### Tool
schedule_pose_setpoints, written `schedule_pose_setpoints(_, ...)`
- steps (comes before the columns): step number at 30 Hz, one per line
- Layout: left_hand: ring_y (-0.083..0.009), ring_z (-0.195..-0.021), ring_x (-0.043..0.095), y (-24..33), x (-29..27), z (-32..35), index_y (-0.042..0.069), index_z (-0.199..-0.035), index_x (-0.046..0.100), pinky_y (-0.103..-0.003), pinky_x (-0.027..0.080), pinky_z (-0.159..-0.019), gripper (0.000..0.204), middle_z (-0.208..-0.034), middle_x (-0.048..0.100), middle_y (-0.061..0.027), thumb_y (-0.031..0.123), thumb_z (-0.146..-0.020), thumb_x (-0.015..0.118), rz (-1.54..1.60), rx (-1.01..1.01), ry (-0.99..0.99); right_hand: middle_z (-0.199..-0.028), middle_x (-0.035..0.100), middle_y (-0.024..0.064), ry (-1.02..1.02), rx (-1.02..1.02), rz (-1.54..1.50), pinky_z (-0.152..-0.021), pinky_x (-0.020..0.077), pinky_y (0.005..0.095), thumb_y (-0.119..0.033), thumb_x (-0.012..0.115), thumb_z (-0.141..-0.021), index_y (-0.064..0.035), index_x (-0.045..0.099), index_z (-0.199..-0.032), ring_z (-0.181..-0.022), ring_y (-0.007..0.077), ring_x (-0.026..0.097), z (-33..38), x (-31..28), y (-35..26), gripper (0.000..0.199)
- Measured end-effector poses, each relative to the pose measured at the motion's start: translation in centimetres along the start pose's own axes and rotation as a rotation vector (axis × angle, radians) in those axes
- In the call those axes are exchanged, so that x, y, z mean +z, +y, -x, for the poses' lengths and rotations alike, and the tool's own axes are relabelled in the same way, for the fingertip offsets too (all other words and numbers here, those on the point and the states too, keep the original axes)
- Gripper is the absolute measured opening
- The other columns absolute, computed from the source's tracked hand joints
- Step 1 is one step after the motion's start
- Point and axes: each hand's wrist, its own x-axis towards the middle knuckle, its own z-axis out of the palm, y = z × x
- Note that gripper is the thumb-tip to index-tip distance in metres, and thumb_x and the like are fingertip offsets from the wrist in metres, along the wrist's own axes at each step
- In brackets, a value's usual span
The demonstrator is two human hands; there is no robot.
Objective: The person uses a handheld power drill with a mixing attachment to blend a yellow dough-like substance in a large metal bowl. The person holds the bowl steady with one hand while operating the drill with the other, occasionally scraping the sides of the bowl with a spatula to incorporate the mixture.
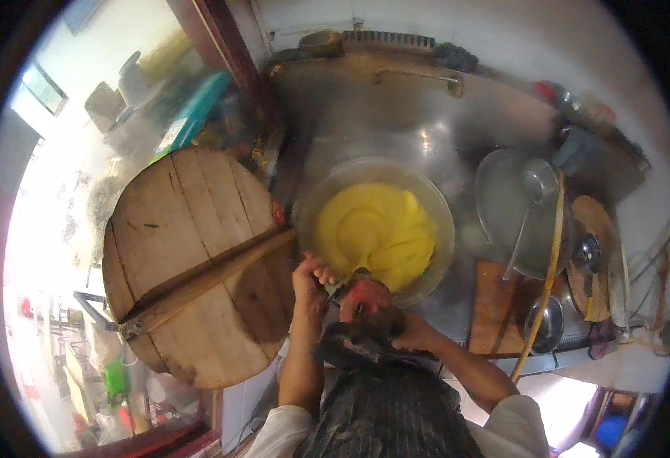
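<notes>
A wide basin [448, 221] in front of me holds a thick, smooth yellow mass [396, 237] with swirling ridges. Over its near edge is a red-and-black object [365, 296], bulky like a power tool, its front end pointing at the yellow mass. My left hand [313, 273] is closed beside the basin's near left rim, with curled fingers by a dark, thin part of that object. On the other side, my right hand [415, 333] is against the object's dark rear part. Its fingers are mostly hidden, and the exact kind of object is unclear.
A round wooden lid [190, 191] with a crossbar stands close at my left. To the right are a large metal pan [495, 183] with a ladle [539, 183], a brown board [495, 305], a small metal bowl [548, 324] and a long yellow pole [552, 259].
</notes>
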Motion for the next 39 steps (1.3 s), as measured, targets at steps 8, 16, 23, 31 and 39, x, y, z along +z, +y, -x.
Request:
schedule_pose_setpoints(8,-0.0130,-0.043,0.032,-0.5,3.8,0.4,0.013,-0.076,0.040,-0.030,0.033,-0.045,0.009,-0.054,0.031,0.0020,0.006,-0.075,0.045,-0.185,-0.026,-0.093,-0.066,0.060,0.0112,0.140,-0.085,-0.168,-0.045,0.0434,0.0316,-0.015,0.061,-0.061,-0.0006,0.058,-0.094,-0.052,0.0165,0.057,-0.8,3.4,5.0,0.036)
schedule_pose_setpoints(16,-0.0153,-0.045,0.036,-1.5,3.1,0.0,0.008,-0.060,0.040,-0.033,0.036,-0.047,0.015,-0.053,0.035,-0.0021,0.009,-0.073,0.046,-0.260,-0.054,-0.155,-0.069,0.060,0.0120,0.311,-0.219,-0.012,-0.047,0.0447,0.0293,-0.011,0.064,-0.064,0.0018,0.050,-0.113,-0.057,0.0181,0.058,1.6,2.1,1.8,0.053)
schedule_pose_setpoints(23,-0.0171,-0.045,0.036,-3.2,4.5,0.4,0.008,-0.058,0.040,-0.033,0.037,-0.048,0.016,-0.052,0.034,-0.0034,0.011,-0.073,0.047,-0.317,-0.069,-0.094,-0.078,0.061,0.0130,0.308,-0.163,-0.292,-0.057,0.0471,0.0293,-0.009,0.065,-0.062,0.0005,0.042,-0.123,-0.072,0.0228,0.059,0.6,4.7,7.5,0.067)
schedule_pose_setpoints(31,-0.0158,-0.043,0.035,-1.8,3.9,2.0,0.009,-0.059,0.039,-0.032,0.037,-0.048,0.017,-0.053,0.034,-0.0019,0.010,-0.073,0.047,-0.279,-0.056,-0.081,-0.064,0.059,0.0059,0.148,0.050,-0.370,-0.044,0.0420,0.0265,-0.013,0.063,-0.063,-0.0066,0.052,-0.118,-0.050,0.0135,0.054,2.0,4.0,4.3,0.057)
schedule_pose_setpoints(39,-0.0152,-0.043,0.036,-1.7,0.8,1.0,0.010,-0.074,0.039,-0.032,0.035,-0.044,0.009,-0.053,0.034,-0.0013,0.007,-0.073,0.047,-0.183,-0.029,-0.102,-0.087,0.063,0.0155,0.175,-0.117,-0.140,-0.069,0.0474,0.0343,-0.030,0.065,-0.066,-0.0048,0.053,-0.115,-0.077,0.0252,0.062,2.2,3.3,1.7,0.057)
